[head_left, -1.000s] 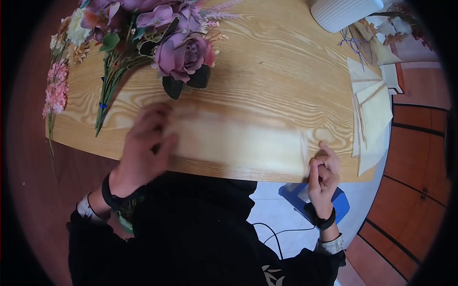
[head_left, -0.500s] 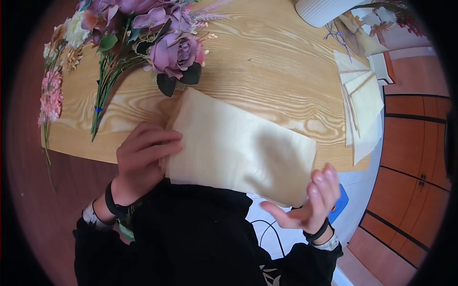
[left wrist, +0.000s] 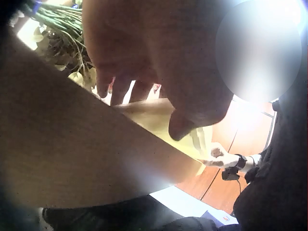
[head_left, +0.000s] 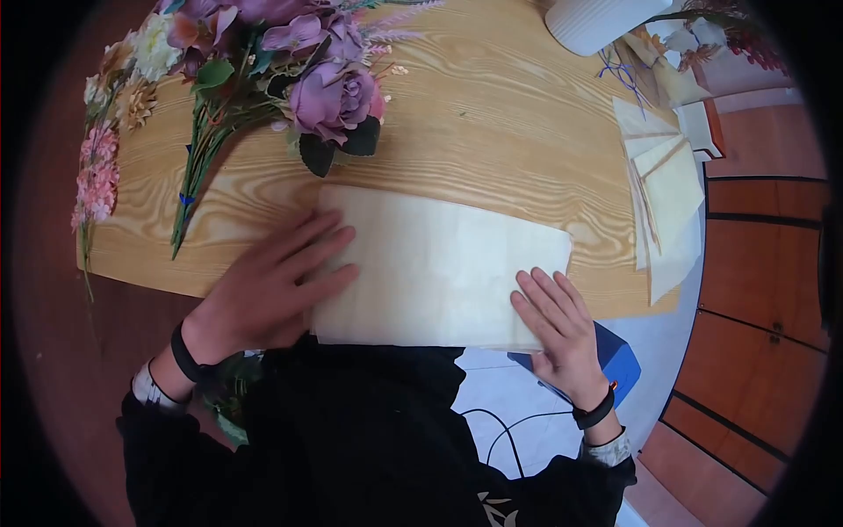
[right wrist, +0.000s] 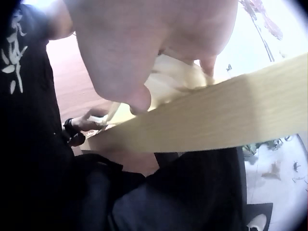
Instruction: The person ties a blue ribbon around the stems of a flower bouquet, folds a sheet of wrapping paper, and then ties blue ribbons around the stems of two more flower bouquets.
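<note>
A folded sheet of cream wrapping paper (head_left: 430, 263) lies along the front edge of the wooden table. My left hand (head_left: 272, 272) is at its left end, slightly blurred, with extended fingers reaching over the paper. At the right end my right hand (head_left: 562, 329) rests on the paper, fingers straight and side by side, thumb down by the front edge. The left wrist view shows the left thumb (left wrist: 180, 127) in front of the yellowish paper (left wrist: 154, 118). In the right wrist view, the right thumb (right wrist: 140, 100) is at the table edge, partly covering the paper.
Purple artificial flowers (head_left: 329, 97) with tied green stems lie at the back left, beside pink flowers (head_left: 95, 180). More folded paper (head_left: 672, 189) lies at the right edge. A white ribbed vase (head_left: 597, 22) stands at the back right. Below the table is a blue object (head_left: 619, 356).
The paper was raised and tilted half a second ago and now lies flatter on the table edge. My right hand has come down from beside it onto its right end.
</note>
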A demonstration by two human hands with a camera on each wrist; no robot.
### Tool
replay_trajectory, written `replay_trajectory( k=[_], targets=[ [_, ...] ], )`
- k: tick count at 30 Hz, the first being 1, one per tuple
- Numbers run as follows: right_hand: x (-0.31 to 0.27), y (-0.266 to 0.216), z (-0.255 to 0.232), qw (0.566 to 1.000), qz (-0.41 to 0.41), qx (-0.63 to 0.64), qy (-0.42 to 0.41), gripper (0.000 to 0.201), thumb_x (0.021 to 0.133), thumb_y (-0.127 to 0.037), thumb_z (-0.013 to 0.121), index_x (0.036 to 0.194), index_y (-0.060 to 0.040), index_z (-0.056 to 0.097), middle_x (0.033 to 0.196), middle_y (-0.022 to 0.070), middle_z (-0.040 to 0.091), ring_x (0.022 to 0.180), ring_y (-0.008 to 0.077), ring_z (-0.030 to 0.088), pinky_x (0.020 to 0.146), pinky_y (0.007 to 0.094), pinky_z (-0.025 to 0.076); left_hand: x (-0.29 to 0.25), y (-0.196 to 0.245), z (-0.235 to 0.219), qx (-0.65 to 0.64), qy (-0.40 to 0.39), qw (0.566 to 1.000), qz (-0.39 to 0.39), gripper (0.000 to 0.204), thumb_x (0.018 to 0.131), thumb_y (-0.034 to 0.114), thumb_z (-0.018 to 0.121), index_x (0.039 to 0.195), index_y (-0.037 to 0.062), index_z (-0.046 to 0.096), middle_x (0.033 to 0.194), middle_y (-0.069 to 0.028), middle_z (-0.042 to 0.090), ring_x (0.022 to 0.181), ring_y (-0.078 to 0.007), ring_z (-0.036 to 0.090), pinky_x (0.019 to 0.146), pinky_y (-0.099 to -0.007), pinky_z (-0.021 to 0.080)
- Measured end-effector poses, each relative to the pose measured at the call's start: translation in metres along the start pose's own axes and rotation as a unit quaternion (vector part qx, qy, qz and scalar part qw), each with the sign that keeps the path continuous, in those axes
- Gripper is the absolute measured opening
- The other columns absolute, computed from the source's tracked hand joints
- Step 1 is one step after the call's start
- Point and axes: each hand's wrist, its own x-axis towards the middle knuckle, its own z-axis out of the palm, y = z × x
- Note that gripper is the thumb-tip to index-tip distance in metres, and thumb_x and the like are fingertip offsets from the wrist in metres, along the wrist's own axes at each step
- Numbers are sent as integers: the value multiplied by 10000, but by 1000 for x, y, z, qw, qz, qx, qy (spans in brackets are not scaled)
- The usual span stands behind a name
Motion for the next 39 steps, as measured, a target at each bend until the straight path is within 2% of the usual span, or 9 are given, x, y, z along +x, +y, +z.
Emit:
replay_trajectory(
  k=[9,13,22,24,26,28,31,33,39],
  targets=[
    [12,21,10,966,50,195,162,46,776,-27,649,733,-11,656,891,94,682,931,259,632,885,329,441,7,-11,14,-141,110,975,-134,118,689,-27,657,767,-1,572,965,-127,613,1014,-318,514,833,-397,437],
    [29,29,18,930,146,237,242,274,771,-33,705,563,-3,528,576,61,510,587,199,458,603,303,351,20,-6,22,-135,189,952,-199,177,727,-30,651,642,-32,496,812,-134,554,908,-317,518,730,-379,434],
    [30,38,28,906,175,220,316,291,724,-146,778,622,-2,546,566,69,515,431,178,412,431,268,313,19,-1,31,-69,235,946,-212,234,721,-48,660,628,-54,445,831,-148,528,911,-320,527,754,-363,436],
    [31,32,20,885,204,292,299,277,702,-199,801,704,-1,607,602,68,546,553,194,504,541,270,389,18,-1,30,-72,234,946,-215,232,726,-51,656,631,-55,444,839,-150,528,912,-321,527,756,-363,437],
    [36,31,10,962,20,137,237,271,704,-209,799,760,3,639,671,57,577,727,211,549,705,297,408,17,0,31,-75,228,947,-211,229,731,-54,652,635,-56,444,846,-151,528,913,-322,526,758,-362,438],
    [29,24,12,960,65,164,216,245,715,-181,788,734,7,632,718,49,579,805,228,529,784,338,373,18,0,32,-62,233,949,-202,220,732,-65,646,645,-56,444,858,-152,525,908,-316,523,756,-359,436],
    [22,27,24,933,196,199,229,218,734,-119,762,660,4,599,710,63,569,734,231,504,714,337,366,17,-3,35,-54,231,952,-193,199,746,-53,636,672,-55,452,865,-153,515,912,-323,507,774,-366,423],
    [32,27,30,955,95,56,275,288,761,-59,720,566,-7,514,622,70,491,637,229,437,638,329,325,20,-2,35,-29,218,954,-205,188,760,-39,626,683,-53,455,863,-154,513,914,-329,497,781,-370,416],
    [42,22,37,949,89,-37,301,342,758,16,675,516,-35,439,562,69,410,511,236,374,543,338,282,32,4,33,101,222,939,-241,138,764,17,605,880,0,531,980,-155,520,938,-348,479,803,-436,404]
  ],
)
